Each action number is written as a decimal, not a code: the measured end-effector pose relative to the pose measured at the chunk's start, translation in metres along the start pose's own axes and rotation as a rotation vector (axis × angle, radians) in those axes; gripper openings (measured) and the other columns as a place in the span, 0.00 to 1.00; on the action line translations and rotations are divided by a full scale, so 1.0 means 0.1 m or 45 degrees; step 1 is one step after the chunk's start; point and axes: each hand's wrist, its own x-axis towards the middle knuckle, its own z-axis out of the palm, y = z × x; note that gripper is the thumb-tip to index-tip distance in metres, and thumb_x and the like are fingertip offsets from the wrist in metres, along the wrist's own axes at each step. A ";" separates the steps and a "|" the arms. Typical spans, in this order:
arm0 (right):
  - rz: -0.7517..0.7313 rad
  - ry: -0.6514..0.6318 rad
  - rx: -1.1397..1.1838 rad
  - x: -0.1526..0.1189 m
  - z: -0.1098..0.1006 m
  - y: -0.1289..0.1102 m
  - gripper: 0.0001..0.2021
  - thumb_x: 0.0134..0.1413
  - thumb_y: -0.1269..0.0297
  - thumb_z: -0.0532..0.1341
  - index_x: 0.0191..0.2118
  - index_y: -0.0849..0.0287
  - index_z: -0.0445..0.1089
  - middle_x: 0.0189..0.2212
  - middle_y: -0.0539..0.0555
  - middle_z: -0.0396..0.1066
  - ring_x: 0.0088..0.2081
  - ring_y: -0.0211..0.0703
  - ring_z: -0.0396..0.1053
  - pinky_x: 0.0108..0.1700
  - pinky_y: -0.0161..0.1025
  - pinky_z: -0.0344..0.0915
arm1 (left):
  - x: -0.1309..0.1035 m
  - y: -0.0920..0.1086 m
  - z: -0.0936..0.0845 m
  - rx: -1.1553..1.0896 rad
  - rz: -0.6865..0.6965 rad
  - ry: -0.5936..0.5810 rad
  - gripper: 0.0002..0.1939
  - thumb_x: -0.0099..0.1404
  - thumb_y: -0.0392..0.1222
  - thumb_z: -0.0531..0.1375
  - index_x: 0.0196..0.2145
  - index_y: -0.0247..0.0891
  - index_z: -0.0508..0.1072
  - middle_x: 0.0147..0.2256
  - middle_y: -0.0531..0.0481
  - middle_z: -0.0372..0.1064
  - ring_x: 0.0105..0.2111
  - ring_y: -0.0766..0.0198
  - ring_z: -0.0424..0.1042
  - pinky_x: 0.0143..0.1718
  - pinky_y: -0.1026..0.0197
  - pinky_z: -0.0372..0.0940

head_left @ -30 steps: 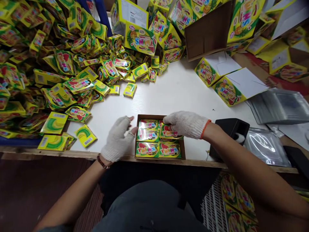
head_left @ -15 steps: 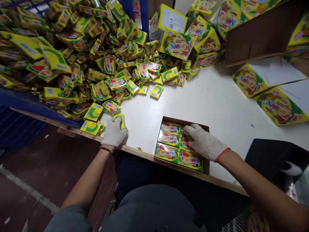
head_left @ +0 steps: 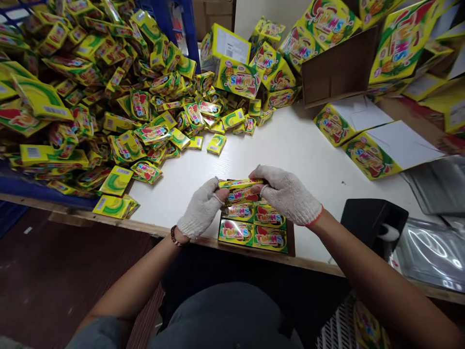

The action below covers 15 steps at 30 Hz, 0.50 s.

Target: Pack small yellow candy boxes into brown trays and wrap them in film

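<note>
Both hands wear white knit gloves with bare fingertips. My left hand point(head_left: 202, 207) pinches the left end of a small yellow-green packet point(head_left: 240, 193), and my right hand point(head_left: 286, 193) grips its right end. The packet is held over the upper part of an open cardboard tray point(head_left: 291, 238) at the table's front edge. Inside the tray, several matching packets lie face up in two columns. The tray's back part is hidden by the hands and the held packet.
A large heap of loose packets point(head_left: 145, 104) covers the left, against a blue crate point(head_left: 189, 29). Larger printed boxes point(head_left: 240, 77) stand at the back and right. A black dispenser point(head_left: 374, 218) and clear plastic trays point(head_left: 432, 252) are at the right.
My left hand has moved from the heap's edge to the tray with a packet. My right hand has risen from the tray's packets and now grips that packet too. The view has shifted right.
</note>
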 end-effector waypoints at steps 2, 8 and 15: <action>0.156 0.226 0.296 -0.06 0.04 0.07 0.12 0.54 0.62 0.61 0.46 0.55 0.67 0.38 0.52 0.71 0.31 0.40 0.69 0.34 0.40 0.68 | 0.03 -0.03 0.05 -0.117 0.017 0.068 0.25 0.60 0.63 0.64 0.38 0.38 0.68 0.35 0.50 0.71 0.33 0.64 0.71 0.32 0.62 0.70; 0.359 0.188 0.663 -0.35 0.41 0.22 0.20 0.56 0.48 0.63 0.47 0.57 0.69 0.46 0.59 0.75 0.44 0.52 0.74 0.43 0.48 0.73 | -0.05 -0.10 0.37 -0.231 0.081 0.090 0.17 0.66 0.56 0.61 0.41 0.38 0.68 0.38 0.48 0.73 0.37 0.62 0.73 0.39 0.58 0.71; 0.077 0.212 -0.029 -0.19 0.23 0.29 0.17 0.57 0.63 0.59 0.52 0.56 0.68 0.42 0.56 0.75 0.42 0.51 0.73 0.47 0.51 0.69 | 0.14 -0.34 -0.50 0.808 0.367 0.429 0.20 0.63 0.53 0.62 0.47 0.37 0.69 0.49 0.39 0.69 0.51 0.48 0.69 0.54 0.43 0.66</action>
